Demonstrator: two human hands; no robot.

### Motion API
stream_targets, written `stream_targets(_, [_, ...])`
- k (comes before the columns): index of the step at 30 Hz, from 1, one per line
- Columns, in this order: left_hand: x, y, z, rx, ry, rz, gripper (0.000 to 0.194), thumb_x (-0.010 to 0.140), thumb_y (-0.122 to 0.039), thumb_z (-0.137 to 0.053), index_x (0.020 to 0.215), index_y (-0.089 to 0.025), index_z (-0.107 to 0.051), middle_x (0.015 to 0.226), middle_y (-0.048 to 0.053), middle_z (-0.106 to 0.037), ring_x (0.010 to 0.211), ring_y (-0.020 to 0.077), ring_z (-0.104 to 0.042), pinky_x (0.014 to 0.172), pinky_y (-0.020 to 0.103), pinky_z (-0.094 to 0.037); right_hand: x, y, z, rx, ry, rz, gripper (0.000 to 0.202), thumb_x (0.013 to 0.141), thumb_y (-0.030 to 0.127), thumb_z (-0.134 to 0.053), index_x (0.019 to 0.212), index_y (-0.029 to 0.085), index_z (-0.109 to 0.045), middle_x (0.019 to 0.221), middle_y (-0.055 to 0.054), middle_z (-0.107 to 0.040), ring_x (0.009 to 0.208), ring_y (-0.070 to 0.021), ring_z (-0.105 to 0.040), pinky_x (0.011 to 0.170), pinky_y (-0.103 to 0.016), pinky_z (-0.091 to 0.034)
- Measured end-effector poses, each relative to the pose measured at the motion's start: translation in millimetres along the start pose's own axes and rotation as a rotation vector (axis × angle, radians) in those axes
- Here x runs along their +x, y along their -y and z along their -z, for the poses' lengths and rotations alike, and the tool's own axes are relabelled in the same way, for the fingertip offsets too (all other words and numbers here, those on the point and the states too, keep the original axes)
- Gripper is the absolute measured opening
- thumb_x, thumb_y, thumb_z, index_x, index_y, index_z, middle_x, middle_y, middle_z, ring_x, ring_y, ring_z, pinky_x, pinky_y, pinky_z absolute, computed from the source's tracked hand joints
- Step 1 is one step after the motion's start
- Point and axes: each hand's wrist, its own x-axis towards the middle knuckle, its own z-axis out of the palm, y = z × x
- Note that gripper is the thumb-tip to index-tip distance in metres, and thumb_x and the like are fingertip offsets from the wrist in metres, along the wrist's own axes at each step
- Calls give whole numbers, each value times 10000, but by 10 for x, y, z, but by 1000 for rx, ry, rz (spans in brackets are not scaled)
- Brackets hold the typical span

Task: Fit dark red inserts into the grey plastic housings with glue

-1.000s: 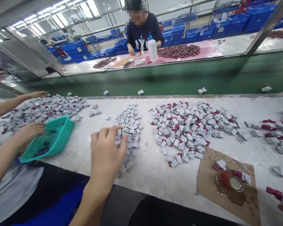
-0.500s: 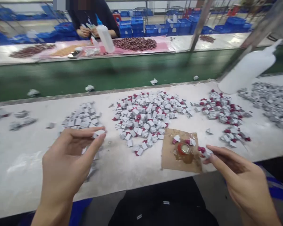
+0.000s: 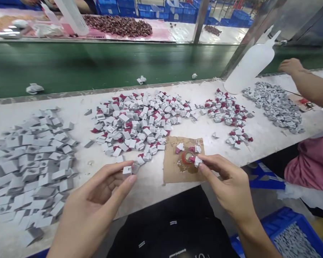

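1. Grey clip (image 3: 127,170), one small folded piece, sits pinched between the thumb and forefinger of my left hand (image 3: 97,204), raised just above the near edge of the worktable (image 3: 156,186) with its open side turned toward my other hand, probably so the two parts can meet.
2. My right hand (image 3: 228,186) grasps a white-and-red piece (image 3: 197,161) at its fingertips, right over the glue cap (image 3: 187,157); I judge it is held low there so one end can touch the adhesive.
3. That cap rests on a brown cardboard square (image 3: 174,172), stained around it, which seems placed to keep drips off the table; two or three more red-and-white pieces lie beside the cap.
4. On my left lies a plain grey pile (image 3: 32,161), within easy reach of the hand that draws from it.
5. Straight ahead is a mixed pile of grey and red pieces (image 3: 140,122), and a smaller one (image 3: 228,114) lies to its right.
6. A white squeeze bottle (image 3: 249,66) stands tilted at the table's far edge, next to the green conveyor belt (image 3: 110,64), where a few stray pieces lie.
7. Another person's arm (image 3: 307,80) reaches in at the right, over their own grey heap (image 3: 277,104).
8. A blue crate (image 3: 290,233) with grey parts sits on the floor by my right side.
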Motion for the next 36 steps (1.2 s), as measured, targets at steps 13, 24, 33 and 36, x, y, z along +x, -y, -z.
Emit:
stream_targets(13, [78, -399, -808, -417, 464, -94, 152, 1011, -366, -927, 1129, -273, -900, 1092, 50, -893, 976, 221, -882, 848, 260, -741, 11, 55, 9, 460, 28, -157, 221, 1081, 294, -904, 1255, 420, -957, 1199, 16, -936, 1058, -184, -914, 977, -255, -752])
stream_targets(24, [122, -480, -1036, -493, 580, -130, 79, 1051, -249, -873, 1125, -248, -902, 1079, 36, -872, 993, 196, -877, 909, 265, -748, 27, 71, 39, 452, 71, -158, 191, 1091, 286, -890, 1225, 397, -968, 1176, -6, -924, 1128, -200, -886, 1018, -278, -728])
stream_targets(33, [261, -602, -812, -235, 498, -371, 116, 1070, -226, -800, 1126, -292, -878, 1095, 13, -868, 976, 176, -861, 867, 242, -712, 330, 288, 43, 395, 228, -79, 201, 1064, 271, -894, 1203, 393, -974, 1132, -27, -915, 1058, -211, -886, 914, -304, -737])
stream_targets(36, [509, -768, -648, -54, 412, -394, 110, 1035, -329, -831, 1128, -287, -870, 1071, 31, -877, 920, 219, -850, 825, 307, -713, 854, 367, -21, 262, 374, 2, 207, 1051, 360, -910, 1250, 337, -964, 1165, -55, -915, 967, -221, -875, 855, -355, -752])
